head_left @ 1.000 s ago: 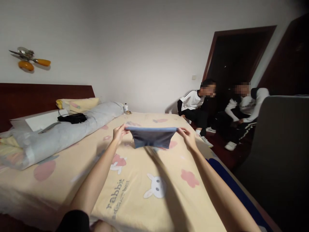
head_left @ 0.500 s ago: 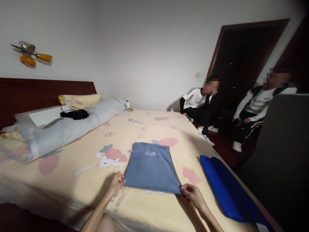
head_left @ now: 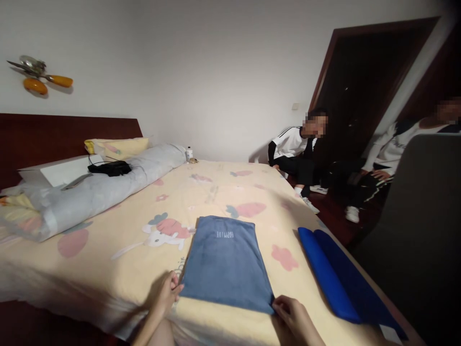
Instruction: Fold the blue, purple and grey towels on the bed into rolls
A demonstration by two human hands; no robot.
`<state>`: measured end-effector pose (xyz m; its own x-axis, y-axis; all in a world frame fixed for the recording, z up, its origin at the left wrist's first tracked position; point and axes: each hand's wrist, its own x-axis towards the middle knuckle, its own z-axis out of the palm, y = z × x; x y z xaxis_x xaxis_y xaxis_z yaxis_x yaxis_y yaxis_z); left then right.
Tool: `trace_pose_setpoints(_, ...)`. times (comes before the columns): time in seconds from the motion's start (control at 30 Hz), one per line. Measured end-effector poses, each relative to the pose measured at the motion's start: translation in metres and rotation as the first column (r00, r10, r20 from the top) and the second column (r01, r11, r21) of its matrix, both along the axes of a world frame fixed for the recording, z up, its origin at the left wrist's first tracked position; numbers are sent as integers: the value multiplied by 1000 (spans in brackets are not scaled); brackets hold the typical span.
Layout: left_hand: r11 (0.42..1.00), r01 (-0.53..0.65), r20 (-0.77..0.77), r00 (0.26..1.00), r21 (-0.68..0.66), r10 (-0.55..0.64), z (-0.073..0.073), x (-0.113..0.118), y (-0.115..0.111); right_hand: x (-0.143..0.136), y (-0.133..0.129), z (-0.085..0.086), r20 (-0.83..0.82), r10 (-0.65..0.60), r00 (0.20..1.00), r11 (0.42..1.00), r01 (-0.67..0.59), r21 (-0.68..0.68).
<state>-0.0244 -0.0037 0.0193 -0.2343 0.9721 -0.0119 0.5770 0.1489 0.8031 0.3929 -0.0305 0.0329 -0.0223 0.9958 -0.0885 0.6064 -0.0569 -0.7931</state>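
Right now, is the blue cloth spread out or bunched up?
Spread: the blue cloth lies flat on the bed, lettering showing, left hand and right hand at its near corners.

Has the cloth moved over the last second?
Yes, toward the camera. Against the pink flower print, the cloth appeared wholly beyond it a second ago; now its near edge lies closer than the print.

This looks like a home bedroom. A bed (head_left: 219,197) takes up most of the view, its pale yellow sheet (head_left: 126,274) covered in a cartoon rabbit print. A dark headboard (head_left: 68,127) runs along its left edge, a pillow (head_left: 133,146) lies near the far left corner, and a door (head_left: 374,81) stands beyond the far right corner.
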Motion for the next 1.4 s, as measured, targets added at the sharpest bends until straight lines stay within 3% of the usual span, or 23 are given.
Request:
trace_pose_setpoints(0.13,984,76,-395,919,159,-7,16,16,-13,-10,0,1,140,-18,990,993,1,122)
trace_pose_setpoints(0.23,928,288,-552,825,235,-116,23,61,-13,-54,9,5,138,-12,990,945,-33,324)
trace_pose_setpoints(0.33,821,535,-647,701,199,-300,16,112,-2,-110,20,4,250,108,962,900,-201,386)
trace_pose_setpoints(0.4,799,586,-690,633,132,-351,6,130,7,-133,26,1,352,166,921,900,-288,328)
trace_pose_setpoints(0.5,829,557,-720,594,47,-358,-6,119,13,-128,29,-7,469,164,868,914,-313,259)
trace_pose_setpoints(0.67,905,424,-748,596,-17,-293,-10,47,4,-65,21,-29,555,-2,832,947,-176,267)
trace_pose_setpoints(0.77,926,370,-760,581,-73,-292,-7,22,-4,-43,18,-40,568,-62,820,952,-122,280)
trace_pose_setpoints(0.83,932,358,-770,580,-52,-266,-3,24,-5,-45,22,-39,574,-91,814,950,-101,294)
trace_pose_setpoints(0.93,903,421,-770,604,86,-208,7,51,7,-72,38,-21,566,-45,823,934,-166,316)
trace_pose_setpoints(1.07,815,557,-748,606,157,-270,22,101,48,-121,74,10,536,205,819,862,-411,298)
trace_pose_setpoints(1.13,834,543,-732,606,94,-312,24,114,72,-132,92,16,530,228,817,869,-415,267)
trace_pose_setpoints(1.27,905,424,-710,627,-31,-319,16,104,100,-108,114,6,564,124,816,933,-290,213)
trace_pose_setpoints(1.4,943,331,-718,649,-31,-251,5,74,102,-66,115,-12,577,-15,816,968,-133,214)
